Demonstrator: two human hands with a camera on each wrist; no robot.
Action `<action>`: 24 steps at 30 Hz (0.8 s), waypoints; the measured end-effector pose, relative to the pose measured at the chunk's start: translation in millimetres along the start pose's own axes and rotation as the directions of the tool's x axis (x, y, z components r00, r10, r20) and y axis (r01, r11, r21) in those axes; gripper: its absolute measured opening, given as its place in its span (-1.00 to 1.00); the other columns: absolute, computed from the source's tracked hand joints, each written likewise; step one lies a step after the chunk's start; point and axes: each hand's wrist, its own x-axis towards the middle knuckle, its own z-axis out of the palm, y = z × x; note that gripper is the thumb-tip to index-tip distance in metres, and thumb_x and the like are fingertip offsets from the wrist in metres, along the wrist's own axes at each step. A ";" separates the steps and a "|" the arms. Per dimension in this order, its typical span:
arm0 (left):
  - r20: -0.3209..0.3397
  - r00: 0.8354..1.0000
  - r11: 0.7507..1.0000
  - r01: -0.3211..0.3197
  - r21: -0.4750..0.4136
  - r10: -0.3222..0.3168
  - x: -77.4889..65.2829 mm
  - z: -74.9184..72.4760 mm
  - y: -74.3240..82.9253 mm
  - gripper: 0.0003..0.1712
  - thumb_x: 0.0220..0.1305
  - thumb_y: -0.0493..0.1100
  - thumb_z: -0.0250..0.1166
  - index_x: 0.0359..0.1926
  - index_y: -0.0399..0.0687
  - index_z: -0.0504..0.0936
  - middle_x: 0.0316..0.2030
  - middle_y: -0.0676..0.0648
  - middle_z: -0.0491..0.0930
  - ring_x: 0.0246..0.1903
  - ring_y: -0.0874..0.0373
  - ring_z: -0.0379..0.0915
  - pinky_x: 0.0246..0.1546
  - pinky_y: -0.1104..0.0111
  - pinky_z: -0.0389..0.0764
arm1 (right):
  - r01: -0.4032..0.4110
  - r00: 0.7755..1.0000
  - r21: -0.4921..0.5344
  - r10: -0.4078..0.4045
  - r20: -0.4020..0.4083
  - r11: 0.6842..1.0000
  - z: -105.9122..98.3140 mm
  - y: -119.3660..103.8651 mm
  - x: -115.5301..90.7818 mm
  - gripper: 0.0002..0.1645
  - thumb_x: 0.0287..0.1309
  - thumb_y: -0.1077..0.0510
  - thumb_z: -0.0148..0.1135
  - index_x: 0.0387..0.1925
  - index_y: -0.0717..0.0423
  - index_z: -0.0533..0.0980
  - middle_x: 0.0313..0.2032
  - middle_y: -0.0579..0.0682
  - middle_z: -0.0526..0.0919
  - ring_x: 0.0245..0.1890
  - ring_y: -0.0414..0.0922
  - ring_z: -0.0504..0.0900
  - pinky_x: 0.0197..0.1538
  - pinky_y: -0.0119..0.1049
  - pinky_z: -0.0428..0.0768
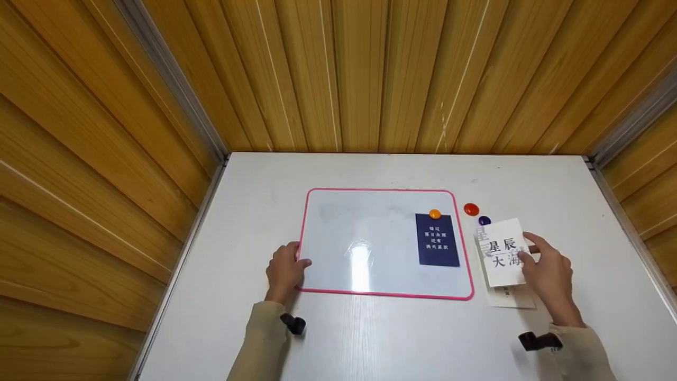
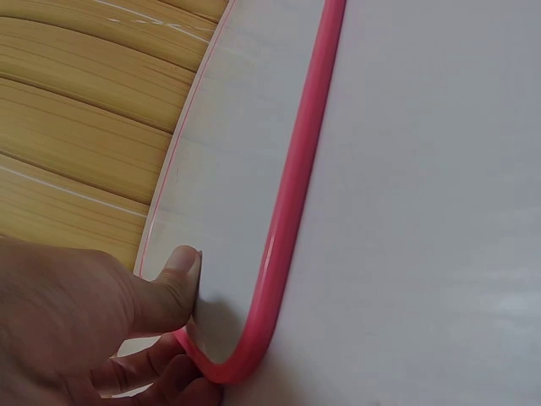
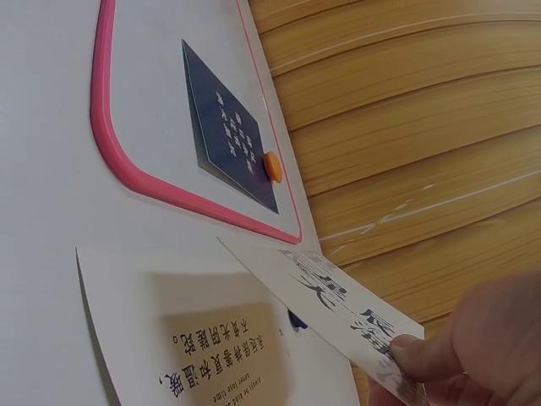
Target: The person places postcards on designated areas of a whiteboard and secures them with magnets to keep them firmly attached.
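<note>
A whiteboard with a pink frame [image 1: 381, 294] lies flat on the table. My left hand [image 1: 285, 269] grips its left edge near the lower corner, the thumb over the top face and the fingers at the rim. On the board's right side a dark blue card [image 1: 438, 248] with white characters sits under an orange round magnet [image 1: 435, 214]. My right hand [image 1: 550, 270] pinches a white card [image 1: 505, 264] with large dark characters by its right edge, lifted and tilted. Beneath it another pale card [image 3: 127, 338] with printed text lies on the table, partly hidden.
A red magnet [image 1: 471, 209] and a dark purple magnet [image 1: 484, 220] lie right of the board, the purple one just beyond the held card. Wood-patterned walls [image 1: 359, 79] rise behind the white table [image 1: 254, 185] and along its sides.
</note>
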 end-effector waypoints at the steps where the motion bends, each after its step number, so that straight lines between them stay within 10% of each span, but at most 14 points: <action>1: 0.000 1.000 1.000 -0.003 -0.001 0.003 0.0 -0.5 0.0 -0.41 0.17 -0.16 0.53 0.22 -0.18 0.63 -0.35 -0.08 0.55 -0.37 0.03 0.45 -0.31 0.09 0.50 | -0.003 1.000 0.000 0.003 0.005 1.000 0.4 -0.8 0.2 -0.37 0.40 0.28 0.19 0.45 0.25 0.34 0.07 0.46 0.56 -0.43 0.04 0.53 -0.49 -0.24 0.37; 24: 0.000 1.000 1.000 0.004 0.005 -0.004 1.6 2.5 -1.8 -0.43 0.15 -0.15 0.55 0.19 -0.13 0.65 -0.34 -0.06 0.56 -0.34 0.04 0.50 -0.28 0.07 0.53 | 0.066 0.997 0.056 -0.068 0.032 0.996 23.9 -44.5 6.3 -0.37 0.38 0.28 0.21 0.44 0.21 0.37 0.03 0.38 0.60 -0.39 0.06 0.58 -0.40 -0.22 0.42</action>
